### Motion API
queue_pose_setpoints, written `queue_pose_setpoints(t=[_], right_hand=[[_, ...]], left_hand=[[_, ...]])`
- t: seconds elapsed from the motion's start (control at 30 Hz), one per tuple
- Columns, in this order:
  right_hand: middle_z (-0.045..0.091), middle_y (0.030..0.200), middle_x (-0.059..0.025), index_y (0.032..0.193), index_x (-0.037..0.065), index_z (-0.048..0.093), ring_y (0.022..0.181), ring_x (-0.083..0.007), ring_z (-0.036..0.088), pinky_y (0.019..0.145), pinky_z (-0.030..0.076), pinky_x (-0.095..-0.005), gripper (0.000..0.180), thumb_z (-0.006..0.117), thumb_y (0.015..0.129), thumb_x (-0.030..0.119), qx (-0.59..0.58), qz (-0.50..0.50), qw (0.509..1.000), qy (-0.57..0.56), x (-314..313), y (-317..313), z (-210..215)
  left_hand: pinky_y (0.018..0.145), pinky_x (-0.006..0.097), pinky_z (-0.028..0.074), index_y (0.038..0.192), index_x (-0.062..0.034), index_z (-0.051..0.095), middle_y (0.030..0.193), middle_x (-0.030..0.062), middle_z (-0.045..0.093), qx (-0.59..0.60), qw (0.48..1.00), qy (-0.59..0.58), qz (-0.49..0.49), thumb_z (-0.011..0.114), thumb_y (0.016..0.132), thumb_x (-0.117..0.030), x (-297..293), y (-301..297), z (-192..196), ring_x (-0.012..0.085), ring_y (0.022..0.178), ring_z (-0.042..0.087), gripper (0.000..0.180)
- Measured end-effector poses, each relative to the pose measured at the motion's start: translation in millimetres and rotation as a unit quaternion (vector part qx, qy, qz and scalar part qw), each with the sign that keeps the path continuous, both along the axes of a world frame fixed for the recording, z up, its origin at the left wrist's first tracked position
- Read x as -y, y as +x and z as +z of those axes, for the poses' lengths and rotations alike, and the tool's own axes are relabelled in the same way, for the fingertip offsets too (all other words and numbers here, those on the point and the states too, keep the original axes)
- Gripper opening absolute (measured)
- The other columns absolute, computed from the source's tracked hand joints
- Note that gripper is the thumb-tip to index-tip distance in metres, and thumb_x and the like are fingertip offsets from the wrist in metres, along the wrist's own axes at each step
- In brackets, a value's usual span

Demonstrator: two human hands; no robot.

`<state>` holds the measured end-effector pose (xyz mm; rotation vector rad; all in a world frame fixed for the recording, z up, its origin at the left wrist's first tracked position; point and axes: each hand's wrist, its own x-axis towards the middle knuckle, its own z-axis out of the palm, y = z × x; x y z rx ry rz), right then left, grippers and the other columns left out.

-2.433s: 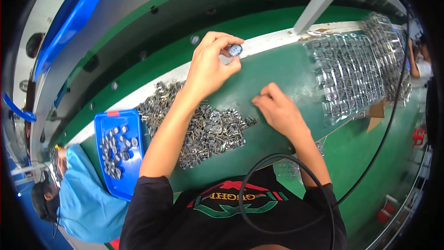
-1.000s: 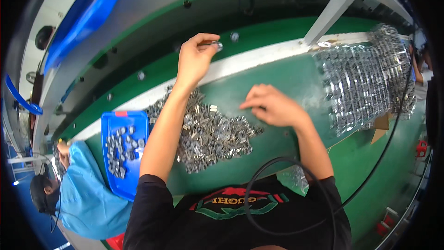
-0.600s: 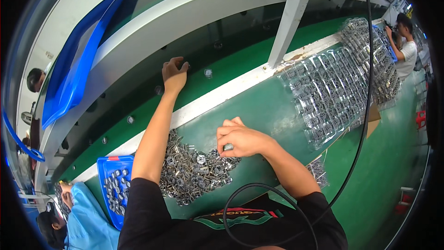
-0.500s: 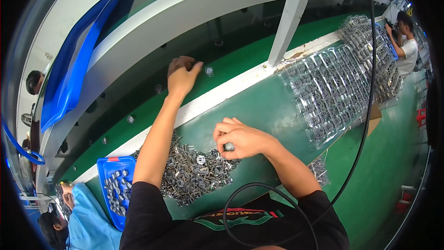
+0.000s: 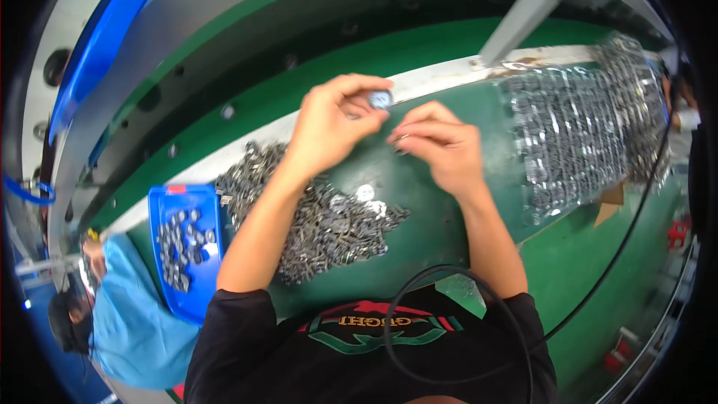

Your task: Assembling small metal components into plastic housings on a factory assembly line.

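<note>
My left hand (image 5: 329,120) is closed above the far part of the green table, pinching a small round grey part with a pale face (image 5: 380,99) between thumb and fingers. Just to its right, my right hand (image 5: 454,151) has its fingertips together on a small shiny metal piece (image 5: 402,139), blurred and partly covered. The two hands are close but apart. Below them lies a heap of small metal parts with prongs (image 5: 329,232), with a pale round piece (image 5: 365,193) on top.
A blue tray (image 5: 206,269) of dark parts stands left of the heap. Filled clear plastic trays (image 5: 572,142) lie at right. Beyond the white rail (image 5: 441,75), round parts sit on a green belt (image 5: 441,43). A black cable (image 5: 624,254) hangs at right. People work at left (image 5: 134,314) and far right.
My left hand has come back from over the belt with a round part in it. My right hand has risen from beside the heap to meet it. The view has shifted.
</note>
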<state>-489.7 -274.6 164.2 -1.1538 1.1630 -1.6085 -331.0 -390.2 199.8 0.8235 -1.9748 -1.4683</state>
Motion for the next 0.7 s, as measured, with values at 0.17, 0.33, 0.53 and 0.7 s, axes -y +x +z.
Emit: queue_pose_setpoints(t=[0.17,0.33,0.53,0.7], right_hand=[[0.067,0.092,-0.0069,0.094,0.000,0.076,0.084,-0.0157,0.066,0.074,0.054,-0.0268,0.018,0.075,0.077,-0.006,-0.125,-0.086,0.986,-0.066,-7.1,22.8,3.5],[0.065,0.087,-0.0059,0.091,0.002,0.076,0.081,-0.0154,0.063,0.068,0.051,-0.0270,0.018,0.077,0.075,-0.005,-0.198,-0.076,0.974,-0.079,-7.0,41.6,7.2],[0.064,0.085,-0.0057,0.089,0.002,0.076,0.079,-0.0154,0.062,0.067,0.050,-0.0266,0.015,0.078,0.075,-0.003,-0.190,-0.047,0.978,-0.075,-8.3,48.4,1.3],[0.064,0.086,-0.0059,0.090,0.002,0.076,0.079,-0.0155,0.062,0.067,0.051,-0.0271,0.015,0.077,0.076,-0.004,-0.228,-0.032,0.968,-0.095,-8.5,50.0,4.8]], left_hand=[[0.073,0.026,0.056,0.116,0.0003,0.067,0.094,0.0078,0.069,-0.031,0.998,0.045,0.027,0.074,0.077,0.002,-48.6,42.6,-9.7,0.0129,0.080,0.070,0.040],[0.073,0.026,0.056,0.115,0.0021,0.067,0.084,0.0089,0.073,0.001,0.996,0.082,0.026,0.077,0.078,-0.005,-59.8,58.0,-21.6,0.0127,0.078,0.071,0.039],[0.079,0.025,0.056,0.120,0.0071,0.063,0.099,0.0107,0.070,0.001,0.990,0.142,0.005,0.074,0.082,0.005,-66.7,63.9,-14.8,0.0124,0.088,0.068,0.039],[0.079,0.025,0.056,0.119,0.0074,0.063,0.098,0.0107,0.070,-0.037,0.986,0.163,-0.004,0.073,0.083,0.004,-65.7,67.3,-16.3,0.0131,0.089,0.069,0.038]])
